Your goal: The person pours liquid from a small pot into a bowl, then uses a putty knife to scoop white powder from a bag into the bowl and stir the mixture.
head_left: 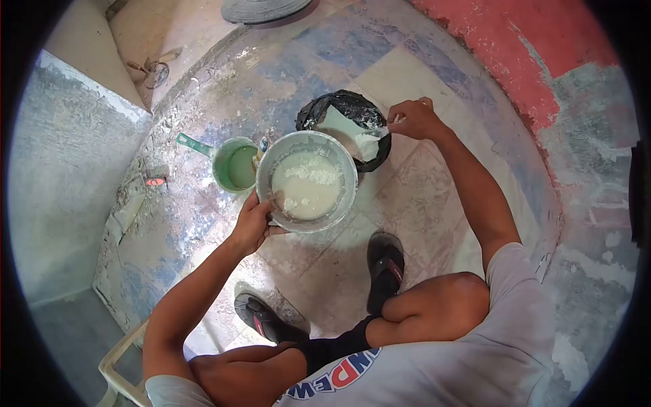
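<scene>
Your left hand [253,222] grips the bowl [350,180] at its 8 o'clock, thumb pressed on the rim and the other fingers partly hidden below it. Your right hand [415,121], out at 2 o'clock from the bowl, has its fingers curled together at the edge of the black bag [313,110]; I cannot tell whether they pinch the bag's edge or the end of the pale piece [341,126] lying across its mouth.

The bowl sits in front of you, beyond your feet, holding milky liquid [298,195] with clumps of white powder [315,172] on top, thickest toward 1 o'clock and with a smaller patch near 7. The black bag lies at the bowl's 1 o'clock, wrinkled and roughly round, and white stuff [367,147] shows inside it (the bowl hides part of its near edge).

At the bowl's 9 o'clock stands a green pot [220,169], its handle pointing to 10; cloudy, greenish liquid [243,169] lies inside. A small stick-like thing [260,152] shows between pot and bowl, too blurred to name.

Farther out, a small red thing [155,182] lies on the floor [298,62] at 9, a grey disc [266,9] near 12, and a chair [112,366] at 7.
</scene>
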The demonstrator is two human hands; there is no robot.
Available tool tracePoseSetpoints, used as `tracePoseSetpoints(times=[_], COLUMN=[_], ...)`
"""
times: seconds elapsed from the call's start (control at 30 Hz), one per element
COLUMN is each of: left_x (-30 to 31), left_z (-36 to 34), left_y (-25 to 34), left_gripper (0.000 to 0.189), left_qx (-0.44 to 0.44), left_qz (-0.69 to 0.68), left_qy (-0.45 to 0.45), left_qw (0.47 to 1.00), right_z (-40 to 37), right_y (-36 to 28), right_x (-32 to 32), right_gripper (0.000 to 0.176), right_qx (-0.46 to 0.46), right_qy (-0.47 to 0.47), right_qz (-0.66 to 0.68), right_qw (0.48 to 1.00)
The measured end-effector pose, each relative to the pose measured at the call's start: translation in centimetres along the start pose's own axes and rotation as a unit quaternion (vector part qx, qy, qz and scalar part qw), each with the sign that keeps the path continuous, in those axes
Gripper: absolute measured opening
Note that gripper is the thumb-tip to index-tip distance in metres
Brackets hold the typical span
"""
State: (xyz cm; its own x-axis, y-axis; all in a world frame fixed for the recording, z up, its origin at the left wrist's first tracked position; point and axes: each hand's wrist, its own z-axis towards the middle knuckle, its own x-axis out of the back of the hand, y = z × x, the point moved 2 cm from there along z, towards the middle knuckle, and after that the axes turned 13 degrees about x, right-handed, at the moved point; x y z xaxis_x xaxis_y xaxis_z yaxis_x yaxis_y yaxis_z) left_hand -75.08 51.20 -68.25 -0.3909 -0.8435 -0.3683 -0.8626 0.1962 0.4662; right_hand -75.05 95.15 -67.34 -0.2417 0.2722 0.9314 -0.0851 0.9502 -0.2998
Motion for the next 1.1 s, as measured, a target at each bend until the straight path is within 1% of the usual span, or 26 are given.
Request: tracePoseSetpoints(times=[0.07, 0.1, 0.17, 0.2, 0.23, 0.3, 0.33, 0.37, 0.43, 0.47, 0.5, 0.57, 0.6, 0.87, 1.03, 1.1], left_x=[-0.2, 0.1, -0.2, 0.0, -0.1, -0.2, -0.2, -0.3, -0.1, 0.0, -0.1, -0.2, -0.3, -0.1, -0.3, -0.4], left_z=[-0.1, 0.1, -0.1, 0.0, -0.1, -0.2, -0.2, -0.2, 0.0, 0.0, -0.1, -0.1, -0.3, -0.1, -0.1, 0.0], left_y=[0.1, -0.1, 0.0, 0.0, 0.0, 0.3, 0.3, 0.4, 0.3, 0.2, 0.1, 0.2, 0.3, 0.3, 0.4, 0.4], left_gripper=[0.053, 0.054, 0.054, 0.054, 0.054, 0.053, 0.053, 0.053, 0.053, 0.053, 0.053, 0.053, 0.052, 0.052, 0.058, 0.059], left_qx=[-0.004, -0.005, -0.002, 0.006, 0.001, -0.004, -0.004, -0.006, -0.01, -0.01, -0.012, -0.013, -0.013, -0.018, -0.015, -0.015], left_qz=[-0.004, -0.001, -0.007, 0.006, -0.001, 0.009, 0.006, 0.008, 0.014, 0.013, 0.009, 0.006, 0.006, 0.008, 0.008, 0.008], left_qy=[-0.004, -0.003, 0.011, 0.013, 0.009, 0.001, 0.004, 0.004, -0.005, -0.003, -0.004, -0.004, -0.005, -0.018, -0.019, -0.018], left_qw=[1.0, 1.0, 1.0, 1.0, 1.0, 1.0, 1.0, 1.0, 1.0, 1.0, 1.0, 1.0, 1.0, 1.0, 1.0, 1.0], right_z=[0.1, 0.1, 0.0, 0.0, 0.1, 0.2, 0.3, 0.5, 0.8, 0.8, 0.8, 0.7, 0.9, 0.7, 1.1, 1.2], right_y=[0.2, 0.0, -1.8, -3.2, -4.4, -6.7, -7.8, -8.3, -9.7, -10.4, -11.1, -12.1, -12.2, -13.5, -14.1, -14.2], right_x=[1.1, 1.7, 3.4, 4.5, 5.3, 6.5, 6.8, 6.5, 6.2, 6.2, 6.2, 5.9, 5.8, 6.2, 6.3, 6.0], right_gripper=[0.025, 0.025, 0.016, 0.013, 0.013, 0.013, 0.013, 0.013, 0.016, 0.017, 0.017, 0.016, 0.013, 0.014, 0.015, 0.015], right_qx=[0.007, 0.027, 0.068, 0.087, 0.094, 0.141, 0.172, 0.175, 0.247, 0.223, 0.225, 0.222, 0.212, 0.227, 0.213, 0.232], right_qy=[0.033, 0.058, 0.119, 0.13, 0.125, 0.137, 0.135, 0.134, 0.12, 0.103, 0.102, 0.054, 0.02, -0.011, -0.01, -0.022], right_qz=[0.076, 0.088, 0.11, 0.106, 0.11, 0.147, 0.142, 0.144, 0.125, 0.123, 0.123, 0.084, 0.096, 0.086, 0.09, 0.076], right_qw=[0.997, 0.994, 0.984, 0.982, 0.982, 0.969, 0.965, 0.965, 0.953, 0.961, 0.961, 0.97, 0.972, 0.97, 0.973, 0.969])
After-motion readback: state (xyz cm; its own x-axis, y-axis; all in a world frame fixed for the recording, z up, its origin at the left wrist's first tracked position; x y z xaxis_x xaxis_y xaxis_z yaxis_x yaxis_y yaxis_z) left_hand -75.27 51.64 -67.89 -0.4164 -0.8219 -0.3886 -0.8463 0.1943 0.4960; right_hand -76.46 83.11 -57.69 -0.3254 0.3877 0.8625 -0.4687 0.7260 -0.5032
